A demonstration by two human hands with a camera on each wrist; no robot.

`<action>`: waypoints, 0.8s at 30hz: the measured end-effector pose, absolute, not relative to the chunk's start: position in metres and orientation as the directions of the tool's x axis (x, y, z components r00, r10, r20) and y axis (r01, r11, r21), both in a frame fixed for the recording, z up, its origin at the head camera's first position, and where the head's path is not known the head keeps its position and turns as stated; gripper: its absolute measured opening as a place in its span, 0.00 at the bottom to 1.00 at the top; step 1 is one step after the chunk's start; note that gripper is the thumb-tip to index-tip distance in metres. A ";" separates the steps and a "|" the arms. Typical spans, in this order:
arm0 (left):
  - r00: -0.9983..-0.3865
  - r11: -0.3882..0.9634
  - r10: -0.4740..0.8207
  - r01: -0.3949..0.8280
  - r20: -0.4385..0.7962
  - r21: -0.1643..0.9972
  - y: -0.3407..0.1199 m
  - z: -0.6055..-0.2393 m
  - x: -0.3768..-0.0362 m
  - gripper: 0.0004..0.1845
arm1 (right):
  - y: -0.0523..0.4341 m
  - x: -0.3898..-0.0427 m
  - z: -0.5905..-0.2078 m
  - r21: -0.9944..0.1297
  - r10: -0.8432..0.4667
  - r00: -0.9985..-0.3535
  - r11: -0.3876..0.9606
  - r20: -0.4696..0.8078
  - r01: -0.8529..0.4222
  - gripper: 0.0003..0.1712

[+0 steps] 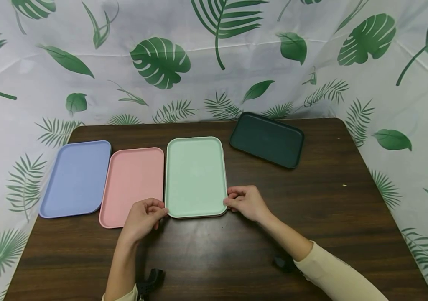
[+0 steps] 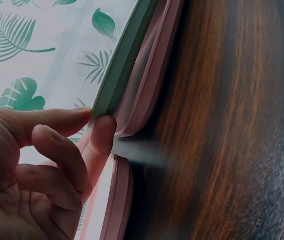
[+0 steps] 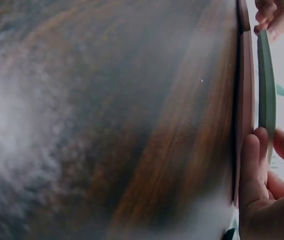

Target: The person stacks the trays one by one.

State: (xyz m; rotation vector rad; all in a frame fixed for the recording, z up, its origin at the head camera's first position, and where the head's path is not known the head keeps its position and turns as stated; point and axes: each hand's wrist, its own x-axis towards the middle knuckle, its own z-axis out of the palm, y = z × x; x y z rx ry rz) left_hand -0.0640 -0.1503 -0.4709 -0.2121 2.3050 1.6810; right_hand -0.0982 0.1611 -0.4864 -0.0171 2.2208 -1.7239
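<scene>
Both hands pinch the near corners of a pale green rectangular plastic tray (image 1: 195,175) at the counter's (image 1: 349,209) middle: left hand (image 1: 143,217) and right hand (image 1: 247,202) each have a closed grip on its rim. Seemingly lifting or setting it over a pink tray beneath (image 2: 149,80); next calls for a level, even movement.

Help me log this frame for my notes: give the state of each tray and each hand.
mint tray: near edge lifted, over another pink tray beneath it
left hand: pinches the mint tray's near left corner
right hand: pinches its near right corner
pink tray: flat, untouched
blue tray: flat, untouched
dark green tray: flat, set apart, angled
</scene>
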 end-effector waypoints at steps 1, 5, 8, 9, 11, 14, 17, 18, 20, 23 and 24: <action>-0.950 0.315 0.042 -0.282 -0.310 0.906 -0.150 -0.471 -0.064 0.07 | 0.161 -0.098 -0.487 -0.943 -0.205 -0.946 0.272 -0.250 0.190 0.20; -0.950 0.331 0.033 -0.282 -0.310 0.901 -0.149 -0.472 -0.064 0.08 | 0.161 -0.097 -0.487 -0.939 -0.193 -0.946 0.280 -0.258 0.199 0.20; -0.949 0.336 0.025 -0.288 -0.314 0.897 -0.148 -0.473 -0.064 0.08 | 0.161 -0.097 -0.488 -0.941 -0.197 -0.947 0.278 -0.254 0.195 0.20; -0.948 0.335 0.022 -0.291 -0.316 0.896 -0.148 -0.473 -0.064 0.07 | 0.161 -0.098 -0.489 -0.941 -0.198 -0.947 0.277 -0.253 0.194 0.20; -0.947 0.336 0.016 -0.296 -0.320 0.894 -0.147 -0.474 -0.064 0.07 | 0.162 -0.098 -0.489 -0.941 -0.200 -0.947 0.277 -0.253 0.193 0.20; -0.946 0.340 0.007 -0.302 -0.323 0.891 -0.146 -0.474 -0.064 0.07 | 0.162 -0.098 -0.489 -0.939 -0.195 -0.946 0.281 -0.258 0.198 0.20; -0.946 0.347 0.000 -0.304 -0.324 0.887 -0.145 -0.474 -0.064 0.06 | 0.162 -0.099 -0.489 -0.938 -0.195 -0.947 0.287 -0.256 0.195 0.19; -0.946 0.350 -0.002 -0.305 -0.325 0.886 -0.145 -0.474 -0.064 0.06 | 0.163 -0.099 -0.489 -0.938 -0.196 -0.947 0.288 -0.254 0.192 0.19; -0.946 0.354 -0.007 -0.306 -0.325 0.884 -0.144 -0.474 -0.064 0.06 | 0.163 -0.099 -0.489 -0.937 -0.194 -0.947 0.291 -0.255 0.192 0.19; -0.946 0.364 -0.013 -0.306 -0.324 0.880 -0.143 -0.473 -0.064 0.06 | 0.163 -0.099 -0.489 -0.936 -0.193 -0.948 0.296 -0.254 0.191 0.19; -0.946 0.370 -0.015 -0.305 -0.323 0.877 -0.143 -0.473 -0.064 0.06 | 0.163 -0.099 -0.489 -0.935 -0.192 -0.948 0.298 -0.255 0.191 0.19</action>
